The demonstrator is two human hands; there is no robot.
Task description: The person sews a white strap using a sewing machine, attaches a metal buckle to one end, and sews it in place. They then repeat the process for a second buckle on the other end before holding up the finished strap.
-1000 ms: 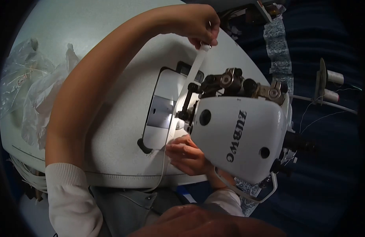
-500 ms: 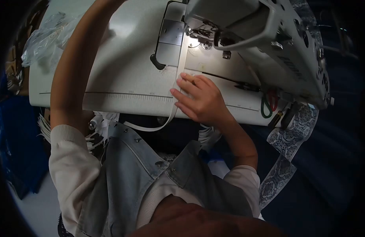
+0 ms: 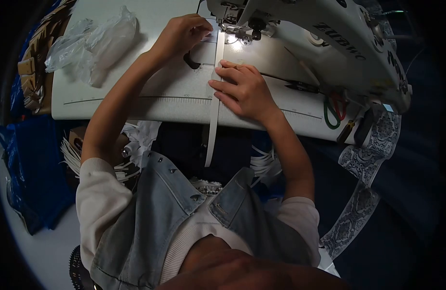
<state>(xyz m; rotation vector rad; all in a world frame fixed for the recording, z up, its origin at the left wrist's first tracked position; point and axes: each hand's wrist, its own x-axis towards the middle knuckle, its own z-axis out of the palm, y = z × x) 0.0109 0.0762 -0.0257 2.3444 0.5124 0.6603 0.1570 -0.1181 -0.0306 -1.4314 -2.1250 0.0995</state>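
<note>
A narrow white strip (image 3: 213, 128) runs from under the sewing machine's presser foot (image 3: 228, 29) down over the table edge, its loose end hanging by my vest. My right hand (image 3: 244, 92) lies across the strip on the table, fingers spread and fingertips on it; the thumb is hidden. Left of the needle area is my left hand (image 3: 184, 34), its fingers bent and the thumb and fingertips close together. Whatever may be between those fingertips is too small to make out. The white sewing machine (image 3: 305, 24) has its lamp lit over the metal plate.
A crumpled clear plastic bag (image 3: 100, 46) lies on the left of the table. On the right are black tweezers (image 3: 302, 87), green-and-red-handled scissors (image 3: 332, 113) and a screwdriver (image 3: 347, 130). A patterned ribbon (image 3: 358, 208) hangs off the right side. White strips (image 3: 266, 162) bunch below the table.
My left hand has come from the top edge of view to beside the needle area. The strip's hanging part was curved leftward and now hangs straighter. My view has shifted slightly.
</note>
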